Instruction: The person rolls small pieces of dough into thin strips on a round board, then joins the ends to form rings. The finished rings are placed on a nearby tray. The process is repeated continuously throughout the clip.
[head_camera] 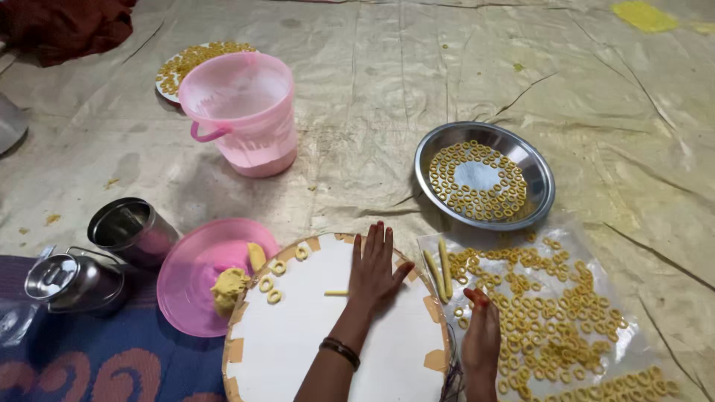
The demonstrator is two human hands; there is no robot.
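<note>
The person's left hand lies flat, fingers spread and palm down, on the round white board, with a thin strip of yellow dough poking out at its left edge. Its grip is open and pressing, not clasping; the step in hand looks like rolling the dough into a thin rope. The right hand rests just right of the board on the clear plastic sheet, fingers loosely curled down among the many dough rings laid there; it appears to hold nothing, though its fingertips are partly hidden.

Two finished dough ropes lie at the sheet's left edge, between the hands. A few rings sit on the far left rim of the board, near the pink lid that carries a lump of dough. Farther right stands a steel plate of rings; farther left, a pink bucket. Two steel containers stand at the near left.

Judging from this, the next move would call for even, light pressure so the rope stays uniform, then curling it into a ring.
</note>
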